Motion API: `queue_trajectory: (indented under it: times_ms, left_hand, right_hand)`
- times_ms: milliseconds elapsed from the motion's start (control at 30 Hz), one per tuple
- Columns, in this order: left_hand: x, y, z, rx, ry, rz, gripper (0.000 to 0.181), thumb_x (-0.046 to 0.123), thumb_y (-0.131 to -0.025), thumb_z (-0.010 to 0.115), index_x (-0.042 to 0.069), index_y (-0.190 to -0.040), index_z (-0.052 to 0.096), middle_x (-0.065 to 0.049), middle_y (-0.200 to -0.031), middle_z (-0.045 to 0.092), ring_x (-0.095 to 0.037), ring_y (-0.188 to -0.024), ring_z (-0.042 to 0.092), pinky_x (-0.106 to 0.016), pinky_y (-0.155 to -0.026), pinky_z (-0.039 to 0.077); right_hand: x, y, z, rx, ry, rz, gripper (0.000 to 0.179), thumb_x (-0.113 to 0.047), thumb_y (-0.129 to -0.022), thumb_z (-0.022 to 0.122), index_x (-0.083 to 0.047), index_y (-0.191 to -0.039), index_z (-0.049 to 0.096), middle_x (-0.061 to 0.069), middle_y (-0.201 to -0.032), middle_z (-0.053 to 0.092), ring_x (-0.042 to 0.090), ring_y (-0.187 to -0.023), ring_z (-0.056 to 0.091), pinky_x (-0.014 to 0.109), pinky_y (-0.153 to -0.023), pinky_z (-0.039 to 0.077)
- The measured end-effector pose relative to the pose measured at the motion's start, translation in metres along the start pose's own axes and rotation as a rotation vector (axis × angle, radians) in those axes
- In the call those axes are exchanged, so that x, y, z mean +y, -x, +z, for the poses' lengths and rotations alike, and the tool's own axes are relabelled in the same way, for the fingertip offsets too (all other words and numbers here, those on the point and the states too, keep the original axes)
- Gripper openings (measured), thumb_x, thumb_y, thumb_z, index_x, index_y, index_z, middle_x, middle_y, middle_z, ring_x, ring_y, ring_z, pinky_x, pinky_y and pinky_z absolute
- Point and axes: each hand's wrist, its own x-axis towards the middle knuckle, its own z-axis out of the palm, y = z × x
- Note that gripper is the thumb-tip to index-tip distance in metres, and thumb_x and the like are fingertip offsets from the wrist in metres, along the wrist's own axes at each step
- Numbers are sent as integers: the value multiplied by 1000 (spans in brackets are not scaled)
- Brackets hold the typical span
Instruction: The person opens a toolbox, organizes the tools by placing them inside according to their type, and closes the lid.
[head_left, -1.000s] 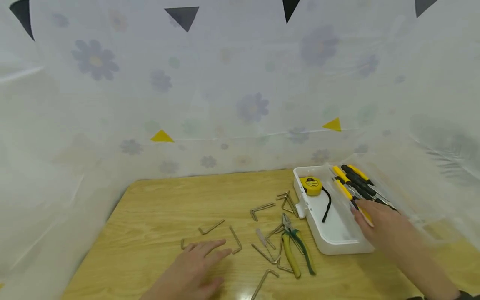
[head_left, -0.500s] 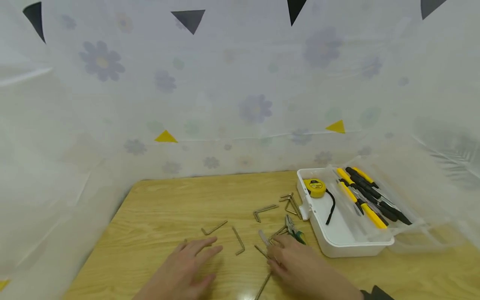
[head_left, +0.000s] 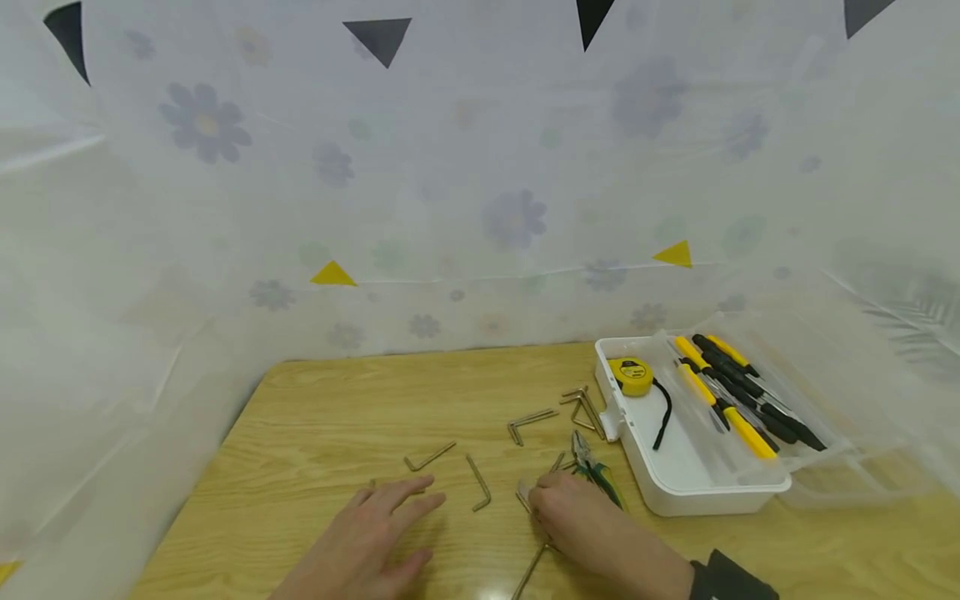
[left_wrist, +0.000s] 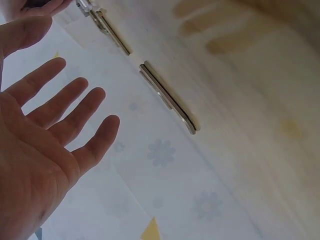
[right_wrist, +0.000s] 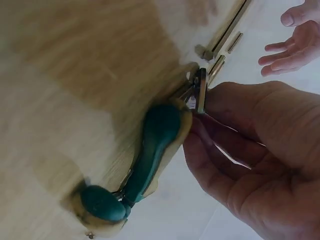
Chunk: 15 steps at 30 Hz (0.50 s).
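In the head view my right hand [head_left: 573, 517] is low over a cluster of L-shaped hex keys, just left of the pliers [head_left: 588, 460]. Its thumb and fingers pinch a hex key [right_wrist: 201, 90], seen close up in the right wrist view beside the pliers' green and yellow handles [right_wrist: 160, 130]. The hand hides part of the cluster and of the pliers. My left hand [head_left: 375, 533] hovers with fingers spread and holds nothing; a loose hex key [head_left: 478, 483] lies to its right and another hex key [head_left: 429, 457] beyond its fingertips.
At the right stands a white toolbox [head_left: 712, 502] with its clear lid folded out. Inside are a yellow tape measure [head_left: 630, 377] and several yellow and black handled tools [head_left: 727, 383]. More hex keys [head_left: 532, 418] lie near its left side. A flowered plastic sheet [head_left: 450, 208] hangs behind the table.
My right hand has left the tools in the toolbox, moved left to the hex keys beside the pliers, and pinched one. The left hand has barely moved.
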Motion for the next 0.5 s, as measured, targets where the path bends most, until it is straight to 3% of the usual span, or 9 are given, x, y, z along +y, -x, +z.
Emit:
queue_trajectory:
  times_ms: [200, 367, 500]
  left_hand:
    - [0, -1, -1, -8, 0, 1, 56, 38, -78, 74, 28, -130, 55, 8, -134, 53, -10, -113, 57, -42, -83, 50]
    - [1, -1, -2, 2, 9, -7, 55, 38, -78, 75, 29, -128, 56, 8, -134, 53, -9, -113, 57, -43, -83, 51]
    - [1, -2, -2, 5, 7, -3, 54, 38, -78, 74, 29, -128, 56, 8, -134, 53, -10, -114, 57, -43, -84, 51]
  right_hand:
    - [-5, 1, -2, -132, -117, 57, 35, -9, -88, 63, -14, -121, 57, -2, -92, 59, 4, -74, 54, 22, -59, 45]
    - [-8, 3, -6, -231, -119, 88, 27, -15, -91, 61, -20, -117, 60, -4, -97, 55, 4, -77, 50, 25, -63, 46]
    - [-6, 1, -6, -221, -150, 79, 23, -9, -87, 64, -16, -108, 60, -5, -90, 53, 3, -71, 47, 23, -60, 44]
